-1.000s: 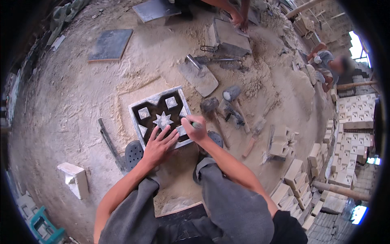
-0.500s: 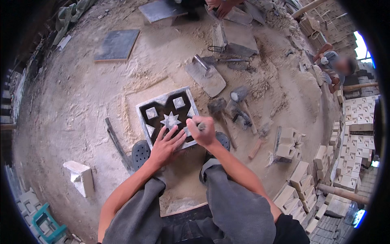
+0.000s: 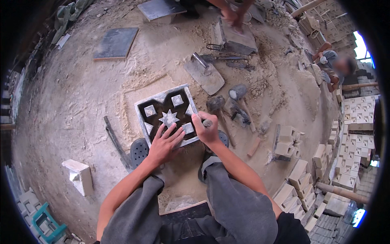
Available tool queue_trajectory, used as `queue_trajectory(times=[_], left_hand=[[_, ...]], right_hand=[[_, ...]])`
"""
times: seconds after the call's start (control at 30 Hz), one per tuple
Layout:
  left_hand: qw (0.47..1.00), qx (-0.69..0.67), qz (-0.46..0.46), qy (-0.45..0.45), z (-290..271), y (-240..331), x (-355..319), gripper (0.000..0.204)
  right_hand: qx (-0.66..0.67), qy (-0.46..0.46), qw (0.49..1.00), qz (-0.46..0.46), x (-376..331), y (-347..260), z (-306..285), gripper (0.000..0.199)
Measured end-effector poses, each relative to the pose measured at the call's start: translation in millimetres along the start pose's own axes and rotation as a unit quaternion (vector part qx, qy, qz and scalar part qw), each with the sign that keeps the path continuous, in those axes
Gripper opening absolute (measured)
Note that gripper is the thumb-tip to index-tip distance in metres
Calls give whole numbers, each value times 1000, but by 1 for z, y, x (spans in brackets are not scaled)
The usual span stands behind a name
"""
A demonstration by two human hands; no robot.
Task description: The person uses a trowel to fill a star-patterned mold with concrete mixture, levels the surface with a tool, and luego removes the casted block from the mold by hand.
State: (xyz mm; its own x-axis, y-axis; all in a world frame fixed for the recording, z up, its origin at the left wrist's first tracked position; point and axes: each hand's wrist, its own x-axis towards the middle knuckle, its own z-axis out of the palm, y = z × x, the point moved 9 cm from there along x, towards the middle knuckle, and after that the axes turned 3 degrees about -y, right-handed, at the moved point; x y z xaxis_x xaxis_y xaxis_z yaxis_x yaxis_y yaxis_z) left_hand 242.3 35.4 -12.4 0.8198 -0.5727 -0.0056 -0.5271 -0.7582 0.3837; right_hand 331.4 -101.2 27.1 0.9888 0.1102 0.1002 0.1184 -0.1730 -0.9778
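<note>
Between my feet lies a square grey mould (image 3: 140,118) with dark recesses. A pale star-shaped block (image 3: 169,118) sits at its middle, with small pale square blocks, such as the far-right one (image 3: 177,100), near the corners. My left hand (image 3: 163,148) lies over the near side, fingers spread, fingertips by the star. At the mould's right edge my right hand (image 3: 206,132) is closed around a tool with a round grey end (image 3: 207,123). The rest of that tool is hidden in my fist.
Right of the mould lie a mallet (image 3: 216,104), another hammer-like tool (image 3: 238,92) and a flat trowel (image 3: 205,77). A dark board (image 3: 116,43) lies far left, a pale block (image 3: 79,177) left. Stacked blocks (image 3: 300,179) line the right. Another person's hands (image 3: 232,18) work far ahead.
My right hand has moved slightly right with the tool, from over the near-right square block to the mould's edge, uncovering that block. Across from me, the other person's hands have shifted right and nearer.
</note>
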Motion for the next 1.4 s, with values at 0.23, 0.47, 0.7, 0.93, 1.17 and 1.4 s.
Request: queue_trajectory(times=[0.23,0.47,0.7,0.93,1.17,1.4], left_hand=[[1000,8,8,14,1,3,2,68],[1000,1,11,14,5,2,1,69],[1000,19,2,-3,-3,-1,-3,65],[1000,-3,8,23,2,2,2,66],[1000,-4,5,15,3,2,4,69],[1000,14,1,2,2,-5,-6,67]], right_hand=[[-23,-28,999,17,-1,19,15,34],[3,-10,999,-40,6,14,2,33],[-25,-61,998,-10,2,-19,17,34],[-40,-61,997,-2,1,3,13,33],[-22,-36,999,-5,-2,18,2,33],[-8,-39,999,-23,-2,-5,9,34]])
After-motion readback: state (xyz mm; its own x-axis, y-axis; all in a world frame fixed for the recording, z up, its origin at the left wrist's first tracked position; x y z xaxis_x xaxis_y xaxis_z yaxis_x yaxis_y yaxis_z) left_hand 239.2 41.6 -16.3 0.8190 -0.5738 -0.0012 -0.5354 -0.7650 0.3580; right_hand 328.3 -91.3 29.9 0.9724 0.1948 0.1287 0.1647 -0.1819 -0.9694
